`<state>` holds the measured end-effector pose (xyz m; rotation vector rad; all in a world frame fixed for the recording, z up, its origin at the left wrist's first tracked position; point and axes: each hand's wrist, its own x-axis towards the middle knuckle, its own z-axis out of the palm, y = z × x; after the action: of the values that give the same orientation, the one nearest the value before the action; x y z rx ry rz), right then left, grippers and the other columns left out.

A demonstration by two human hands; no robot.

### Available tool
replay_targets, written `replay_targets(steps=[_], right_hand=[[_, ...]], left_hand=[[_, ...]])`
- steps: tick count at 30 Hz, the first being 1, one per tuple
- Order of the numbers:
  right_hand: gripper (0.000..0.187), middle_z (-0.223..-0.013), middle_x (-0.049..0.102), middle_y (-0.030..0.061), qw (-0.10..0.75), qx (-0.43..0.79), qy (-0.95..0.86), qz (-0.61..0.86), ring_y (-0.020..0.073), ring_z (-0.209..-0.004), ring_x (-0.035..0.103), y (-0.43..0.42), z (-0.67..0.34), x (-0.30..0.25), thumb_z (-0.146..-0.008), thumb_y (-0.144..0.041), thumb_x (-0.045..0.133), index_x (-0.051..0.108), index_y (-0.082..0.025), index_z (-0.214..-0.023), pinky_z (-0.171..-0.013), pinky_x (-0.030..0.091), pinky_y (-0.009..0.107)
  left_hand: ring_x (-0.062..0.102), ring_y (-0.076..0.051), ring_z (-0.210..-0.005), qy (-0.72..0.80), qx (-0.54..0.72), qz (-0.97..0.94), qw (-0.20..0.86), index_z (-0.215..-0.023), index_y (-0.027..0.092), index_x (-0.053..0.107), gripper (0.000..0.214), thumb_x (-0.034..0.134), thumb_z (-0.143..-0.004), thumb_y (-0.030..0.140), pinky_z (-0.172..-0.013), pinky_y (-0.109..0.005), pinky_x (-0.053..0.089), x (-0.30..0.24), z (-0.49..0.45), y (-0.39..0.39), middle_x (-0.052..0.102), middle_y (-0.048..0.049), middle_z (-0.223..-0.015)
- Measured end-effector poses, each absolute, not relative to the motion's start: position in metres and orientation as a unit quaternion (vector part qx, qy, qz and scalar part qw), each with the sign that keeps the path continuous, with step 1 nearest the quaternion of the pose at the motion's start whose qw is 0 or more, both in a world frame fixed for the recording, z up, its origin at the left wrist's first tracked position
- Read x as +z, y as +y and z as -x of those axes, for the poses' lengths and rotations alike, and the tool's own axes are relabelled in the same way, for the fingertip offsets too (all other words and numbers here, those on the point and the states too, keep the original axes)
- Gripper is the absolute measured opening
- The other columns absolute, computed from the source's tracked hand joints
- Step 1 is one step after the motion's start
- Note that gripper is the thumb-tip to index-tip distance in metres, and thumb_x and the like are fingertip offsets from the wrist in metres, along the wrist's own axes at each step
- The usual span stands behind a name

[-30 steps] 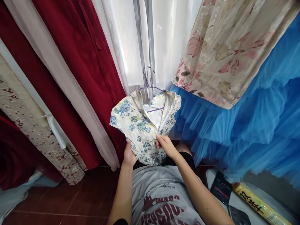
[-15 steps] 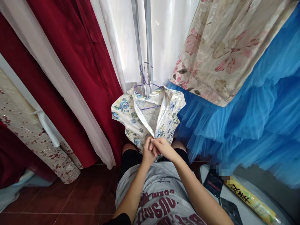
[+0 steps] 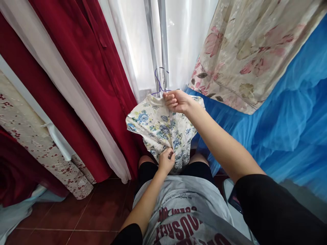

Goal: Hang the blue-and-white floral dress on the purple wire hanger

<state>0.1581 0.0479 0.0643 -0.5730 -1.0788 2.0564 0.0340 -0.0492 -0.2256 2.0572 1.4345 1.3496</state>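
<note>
A small cream dress with blue flowers (image 3: 158, 127) hangs on a purple wire hanger (image 3: 158, 83) in front of me. My left hand (image 3: 166, 160) pinches the fabric near the lower part of the dress, fingers closed on it. My right hand (image 3: 176, 101) is raised to the top of the dress by the hanger's shoulder, fingers curled and gripping the fabric at the collar. The dress front now looks closed, with its white lining hidden.
Dark red garments (image 3: 84, 71) and white cloth (image 3: 63, 95) hang at the left. A sheer white curtain and metal pole (image 3: 163, 37) stand behind. Blue tulle (image 3: 286, 122) and a beige floral cloth (image 3: 245, 51) fill the right. Red tile floor (image 3: 76, 214) lies below.
My right hand rose from the dress's lower front to its collar. The open front of the dress has been drawn shut. My left hand stays low on the fabric.
</note>
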Motion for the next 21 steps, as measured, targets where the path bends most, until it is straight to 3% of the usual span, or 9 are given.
replay_targets(steps=[4,7,9,11,14,17,21], right_hand=[[0.037,-0.041,0.036,-0.0092,0.366,0.775,-0.456,0.241,0.0039,-0.03,0.024,0.047,-0.147,0.053,-0.104,-0.014,0.03,0.052,-0.016,-0.075,-0.03,0.015,0.012],[0.039,-0.042,0.045,-0.0048,0.359,0.719,-0.535,0.259,0.0053,-0.032,0.03,0.04,-0.149,0.03,-0.105,-0.023,0.035,0.057,-0.015,-0.073,-0.033,0.022,0.014],[0.04,-0.043,0.049,-0.0025,0.367,0.669,-0.589,0.263,0.006,-0.034,0.036,0.038,-0.152,0.021,-0.104,-0.026,0.04,0.059,-0.014,-0.072,-0.035,0.025,0.015],[0.04,-0.044,0.052,-0.001,0.374,0.621,-0.637,0.262,0.0065,-0.036,0.04,0.037,-0.155,0.019,-0.103,-0.03,0.046,0.062,-0.013,-0.07,-0.038,0.028,0.016],[0.044,-0.044,0.054,0.0004,0.369,0.55,-0.702,0.26,0.0072,-0.037,0.042,0.038,-0.158,0.02,-0.101,-0.04,0.053,0.063,-0.013,-0.067,-0.039,0.029,0.018],[0.051,-0.041,0.052,-0.0017,0.422,0.456,-0.748,0.234,0.008,-0.038,0.04,0.041,-0.156,0.015,-0.101,-0.051,0.053,0.063,-0.016,-0.065,-0.043,0.032,0.02],[0.053,-0.04,0.049,-0.0033,0.464,0.385,-0.764,0.228,0.0103,-0.042,0.041,0.045,-0.149,-0.005,-0.102,-0.055,0.048,0.062,-0.019,-0.065,-0.049,0.037,0.022]], left_hand=[[0.064,-0.019,-0.08,0.481,0.516,-0.698,0.125,-0.09,0.021,0.06,0.009,0.066,-0.084,0.017,-0.075,-0.031,0.05,-0.203,-0.019,-0.032,0.065,-0.0028,-0.084],[0.065,-0.021,-0.093,0.442,0.603,-0.659,0.08,-0.123,0.021,0.057,0.028,0.06,-0.095,0.026,-0.084,-0.035,0.051,-0.145,-0.008,-0.018,0.066,-0.0087,-0.1],[0.064,-0.02,-0.095,0.413,0.635,-0.651,0.046,-0.134,0.023,0.054,0.034,0.051,-0.101,0.031,-0.087,-0.035,0.05,-0.093,-0.001,-0.007,0.065,-0.0079,-0.104],[0.063,-0.018,-0.09,0.366,0.625,-0.69,-0.009,-0.133,0.024,0.058,0.033,0.051,-0.102,0.032,-0.084,-0.034,0.05,-0.044,0.007,0.007,0.065,-0.007,-0.105],[0.064,-0.019,-0.093,0.318,0.545,-0.773,-0.065,-0.11,0.02,0.069,0.024,0.05,-0.103,0.033,-0.086,-0.034,0.05,0.005,0.014,0.024,0.068,-0.0057,-0.098],[0.064,-0.019,-0.089,0.308,0.53,-0.783,-0.107,-0.096,0.018,0.069,0.024,0.052,-0.103,0.033,-0.084,-0.033,0.05,0.025,0.008,0.027,0.069,-0.0047,-0.09],[0.064,-0.016,-0.085,0.313,0.583,-0.742,-0.105,-0.098,0.016,0.068,0.026,0.051,-0.104,0.034,-0.08,-0.029,0.049,0.032,0.0,0.025,0.069,-0.0045,-0.091]])
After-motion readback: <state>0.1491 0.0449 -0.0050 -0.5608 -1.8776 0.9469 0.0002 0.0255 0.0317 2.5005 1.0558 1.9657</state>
